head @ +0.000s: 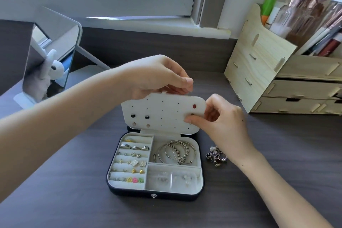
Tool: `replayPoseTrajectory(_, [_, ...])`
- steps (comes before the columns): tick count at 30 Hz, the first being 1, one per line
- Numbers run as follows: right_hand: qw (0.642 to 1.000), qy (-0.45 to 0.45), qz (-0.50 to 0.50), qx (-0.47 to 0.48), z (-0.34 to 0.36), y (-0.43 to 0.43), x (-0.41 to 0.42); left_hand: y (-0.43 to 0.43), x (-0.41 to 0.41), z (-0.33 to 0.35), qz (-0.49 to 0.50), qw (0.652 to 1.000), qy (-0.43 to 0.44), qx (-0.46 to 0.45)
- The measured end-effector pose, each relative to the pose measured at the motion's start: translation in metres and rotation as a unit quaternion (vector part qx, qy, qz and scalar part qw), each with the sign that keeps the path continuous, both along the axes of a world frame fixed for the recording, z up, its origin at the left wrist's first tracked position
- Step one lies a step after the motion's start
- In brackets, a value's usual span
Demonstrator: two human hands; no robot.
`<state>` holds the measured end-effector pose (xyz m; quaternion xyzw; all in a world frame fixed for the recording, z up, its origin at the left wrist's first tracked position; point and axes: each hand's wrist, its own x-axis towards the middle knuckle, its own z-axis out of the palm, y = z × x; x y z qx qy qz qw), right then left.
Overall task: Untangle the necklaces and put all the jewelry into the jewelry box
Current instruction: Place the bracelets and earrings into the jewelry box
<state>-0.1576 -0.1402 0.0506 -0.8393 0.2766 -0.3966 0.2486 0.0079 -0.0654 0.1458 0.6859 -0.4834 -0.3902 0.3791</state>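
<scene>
The jewelry box (155,195) lies open on the dark desk (277,153), its pale earring panel (162,113) standing upright at the back. The left hand (157,77) pinches the panel's top edge between thumb and fingertips. The right hand (222,122) has thumb and forefinger pressed together at the panel's right edge on a tiny piece, probably an earring (192,114), though it is too small to be sure. Bracelets (175,152) fill the box's upper right compartment, and rings and studs (131,161) sit in the rows on its left side. A tangled heap of jewelry (215,155) lies on the desk just beside the box, under the right wrist. A mirror (53,55) stands far left and a wooden organizer (259,61) far right.
</scene>
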Motion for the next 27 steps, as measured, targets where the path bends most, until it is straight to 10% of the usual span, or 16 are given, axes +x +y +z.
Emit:
replayPoseTrajectory(15, [0.985,-0.053,0.121,-0.11,-0.019,0.002,-0.014,-0.031,0.014,-0.034,-0.35,0.925,-0.078,0.129])
replayPoseTrajectory(27, [0.978,-0.046,0.137,-0.149,-0.015,0.007,-0.015,-0.044,0.017,-0.051,-0.435,0.891,-0.035,0.123])
